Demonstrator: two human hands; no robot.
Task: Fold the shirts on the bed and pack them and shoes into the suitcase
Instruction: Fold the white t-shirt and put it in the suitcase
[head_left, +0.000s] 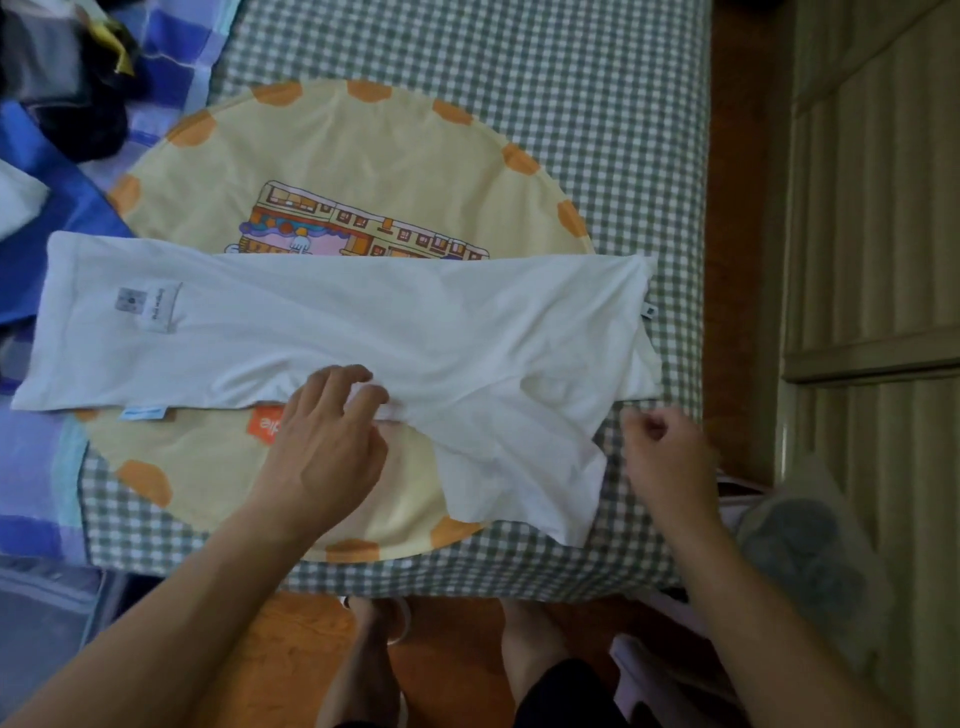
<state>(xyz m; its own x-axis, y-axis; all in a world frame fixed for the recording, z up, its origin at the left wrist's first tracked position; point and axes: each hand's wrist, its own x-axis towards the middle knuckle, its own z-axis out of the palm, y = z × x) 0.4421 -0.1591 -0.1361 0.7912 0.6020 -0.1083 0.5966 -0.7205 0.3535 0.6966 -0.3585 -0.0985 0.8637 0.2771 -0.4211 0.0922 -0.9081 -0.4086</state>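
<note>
Nearest to you, your bare feet (374, 670) stand on the wooden floor (291, 639) at the bed's edge, with a pale bag (810, 551) at your right, against the bed corner; what it holds is too blurred to tell.

Your left hand (327, 441) reaches over the bed (597, 156) and its curled fingers (363, 400) pinch a fold of the shirt (363, 322) at its near edge, close to where the sleeve (519, 478) branches off. Your right hand (670, 462) hangs just beside that sleeve, over the checked sheet, apart from the cloth; its fingers are loosely curled and hold nothing.

The shirt is white and lies flat across the bed from left to right, already narrowed into a long strip. One sleeve spreads out toward you at the right. A grey label (150, 306) shows near the left end, and a small tag (649, 310) sticks out at the right end.

Under the shirt lies a round yellow cushion (363, 156) with orange patches on its rim and a drawing of a building in its middle; the shirt covers its central band, so it shows both nearer and beyond.

Farther left, a blue checked blanket (176, 47) lies crumpled, with dark clothes (67, 78) heaped on it in the far corner. A white piece of cloth (15, 202) peeks in at the left edge.

At the right, past the bed, stands a ribbed wooden panel (872, 208).
</note>
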